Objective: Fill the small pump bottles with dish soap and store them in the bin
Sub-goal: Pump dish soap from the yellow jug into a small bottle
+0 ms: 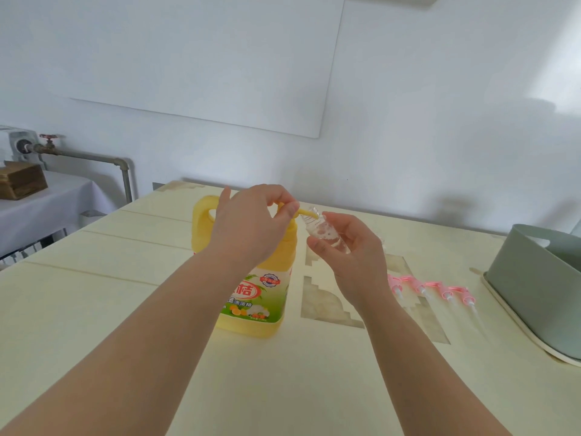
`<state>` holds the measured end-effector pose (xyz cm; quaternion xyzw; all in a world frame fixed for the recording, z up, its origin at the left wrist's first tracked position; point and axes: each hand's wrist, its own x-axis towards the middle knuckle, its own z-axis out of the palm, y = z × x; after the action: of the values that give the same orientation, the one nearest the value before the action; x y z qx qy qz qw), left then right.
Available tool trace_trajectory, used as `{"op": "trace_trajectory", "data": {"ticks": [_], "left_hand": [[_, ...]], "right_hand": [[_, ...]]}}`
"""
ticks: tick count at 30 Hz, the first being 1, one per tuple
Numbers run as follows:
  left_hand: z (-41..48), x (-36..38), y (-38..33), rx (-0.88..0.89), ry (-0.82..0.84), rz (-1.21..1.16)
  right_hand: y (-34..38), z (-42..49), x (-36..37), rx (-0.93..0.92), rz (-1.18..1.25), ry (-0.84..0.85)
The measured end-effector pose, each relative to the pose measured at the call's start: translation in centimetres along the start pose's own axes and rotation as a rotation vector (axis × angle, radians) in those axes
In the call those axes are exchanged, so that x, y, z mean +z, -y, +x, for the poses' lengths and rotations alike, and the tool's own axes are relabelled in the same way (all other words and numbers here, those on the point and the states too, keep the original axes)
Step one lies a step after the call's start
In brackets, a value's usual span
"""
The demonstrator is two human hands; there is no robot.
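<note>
Head view: small bottle (327,232) clamped in right hand (355,256) fingers, mouth touching pump spout (306,212); left hand (248,228) fingers pinch spout.

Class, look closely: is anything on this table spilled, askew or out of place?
No spill shows. The small bottle is tilted in the right hand, mouth at the soap jug's nozzle, and pink pump tops lie loose on the table; both suit filling.

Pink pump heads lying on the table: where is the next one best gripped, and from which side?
The pump heads lie flat in a row on the table, with pink collars at the far end and thin clear tubes trailing toward the near right. Probably pinch one by its pink collar from above, as the tubes look too slim for a firm grip.
</note>
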<state>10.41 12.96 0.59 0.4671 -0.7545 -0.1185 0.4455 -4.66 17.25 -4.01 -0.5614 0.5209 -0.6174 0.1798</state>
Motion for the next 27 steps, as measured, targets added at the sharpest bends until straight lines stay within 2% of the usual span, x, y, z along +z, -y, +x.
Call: {"op": "trace_trajectory", "data": {"ticks": [13,22,27], "left_hand": [[1.3,0.0,0.0,0.016,0.008,-0.177],[0.1,1.3,0.5,0.081,-0.117,-0.008],[-0.4,1.3,0.4,0.059,-0.118,0.058]], "right_hand": [[0.8,0.2,-0.1,-0.043,0.018,-0.018],[0.0,-0.1,0.0,-0.03,0.027,-0.017],[0.0,-0.3,0.0,-0.016,0.034,-0.008]]}}
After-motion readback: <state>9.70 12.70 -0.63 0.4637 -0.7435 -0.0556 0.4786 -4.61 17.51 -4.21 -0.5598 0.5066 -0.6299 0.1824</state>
